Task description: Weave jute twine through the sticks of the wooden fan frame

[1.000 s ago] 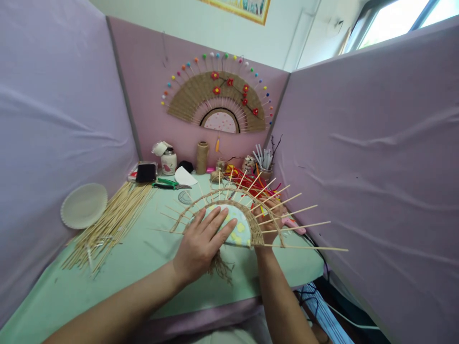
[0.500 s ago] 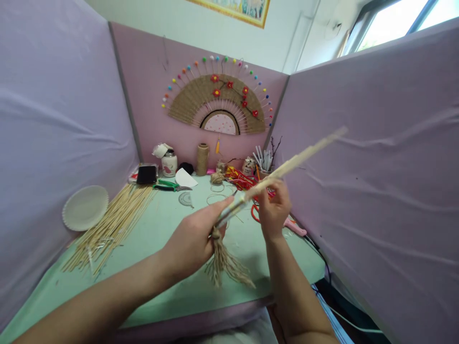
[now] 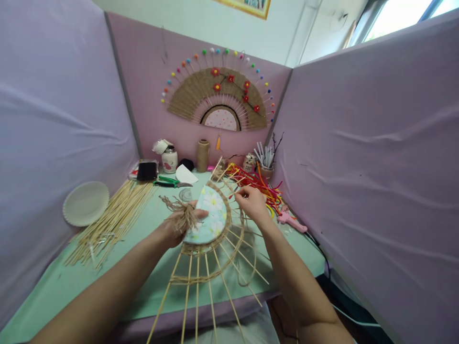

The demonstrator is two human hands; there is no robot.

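At six o'clock, the half-round floral-fabric, wooden-spoked fan (image 3: 211, 215) overhangs the edge of the mint-green cloth-covered table (image 3: 308, 253). The left hand (image 3: 175, 238) grips the fan's straight side; the right hand (image 3: 253, 203) pinches at two, on what unclear. Room runs from loose beige sticks (image 3: 116, 215) at nine to a pink plastic glue gun (image 3: 292, 222) at three.

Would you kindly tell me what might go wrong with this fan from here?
Sticks of the fan frame appear to pass over the near table edge, so they might catch there. The loose twine loop could snag on a stick. The tassel lies over the left hand, so its strands may tangle.
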